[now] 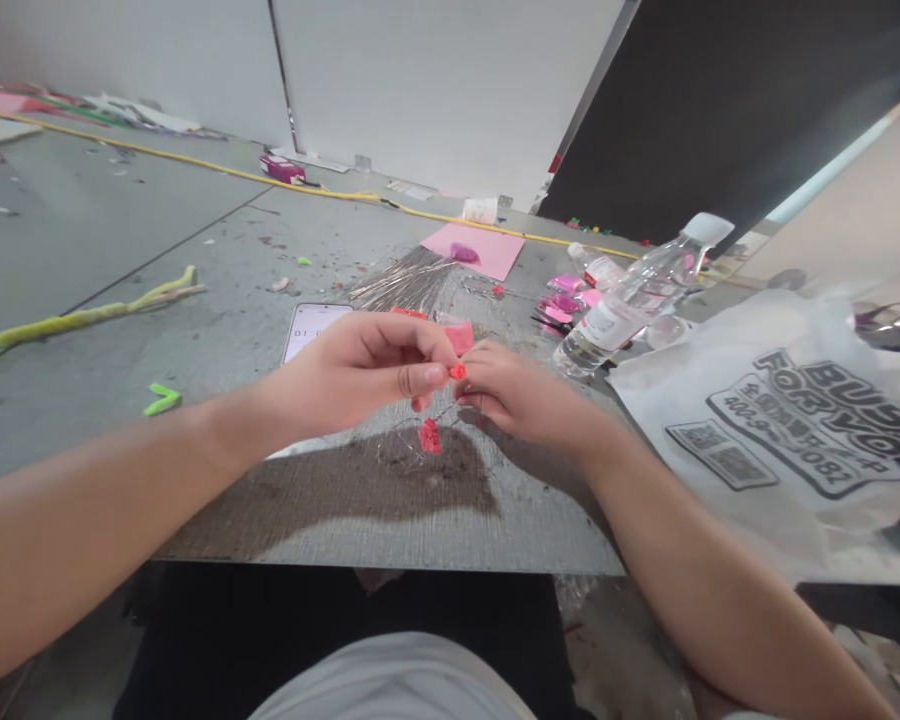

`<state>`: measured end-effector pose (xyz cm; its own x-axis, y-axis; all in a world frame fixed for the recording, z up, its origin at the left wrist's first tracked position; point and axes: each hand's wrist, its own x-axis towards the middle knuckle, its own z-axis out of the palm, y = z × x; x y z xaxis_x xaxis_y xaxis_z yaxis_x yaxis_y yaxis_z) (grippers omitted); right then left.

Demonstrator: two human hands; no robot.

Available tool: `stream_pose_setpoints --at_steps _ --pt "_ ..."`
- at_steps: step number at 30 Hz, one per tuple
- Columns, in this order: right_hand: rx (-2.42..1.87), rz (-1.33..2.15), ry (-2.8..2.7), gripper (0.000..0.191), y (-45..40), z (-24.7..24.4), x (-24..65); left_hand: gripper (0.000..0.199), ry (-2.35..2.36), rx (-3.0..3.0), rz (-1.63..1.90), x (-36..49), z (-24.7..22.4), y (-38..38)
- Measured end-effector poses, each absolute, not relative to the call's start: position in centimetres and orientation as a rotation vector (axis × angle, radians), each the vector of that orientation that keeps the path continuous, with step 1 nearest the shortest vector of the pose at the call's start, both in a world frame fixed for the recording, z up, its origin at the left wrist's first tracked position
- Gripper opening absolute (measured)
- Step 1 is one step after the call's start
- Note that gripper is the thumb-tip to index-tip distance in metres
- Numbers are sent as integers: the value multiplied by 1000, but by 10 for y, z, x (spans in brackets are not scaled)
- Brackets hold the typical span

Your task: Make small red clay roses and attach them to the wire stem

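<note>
Between my two hands, near the middle of the view, is a small red piece [458,371]. The thumb and fingers of my left hand [379,362] are pinched on its left side. My right hand [514,388] closes round its right side, with thin wire at the fingertips. Just below hangs or lies a red crinkled cluster [430,436] among thin wires. Behind my hands is a pink-red block [460,336], and farther back a bundle of thin metal wires [405,280] fans out. A phone [316,325] lies partly behind my left hand.
A clear bottle [637,300] stands tilted in view at the right, beside pink packets [566,295] and a white plastic bag [780,420]. Pink paper [487,250] lies at the back. At left are a yellow-green fuzzy stem [82,320] and a bent green piece [163,399].
</note>
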<state>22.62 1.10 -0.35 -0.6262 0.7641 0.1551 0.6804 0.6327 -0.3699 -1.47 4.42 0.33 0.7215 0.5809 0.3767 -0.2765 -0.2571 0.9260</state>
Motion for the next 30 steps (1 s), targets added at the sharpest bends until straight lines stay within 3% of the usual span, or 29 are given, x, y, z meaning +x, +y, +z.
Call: stream_pose_setpoints --at_steps 9,21,30 --pt "-944 111 -2422 17 -6 19 234 21 393 1708 914 -22 -1 64" --pt "-796 496 -2010 17 -15 20 235 13 181 1640 595 -20 -8 57" --pt "-685 632 -1995 18 -17 18 232 8 131 1514 501 -16 -10 50"
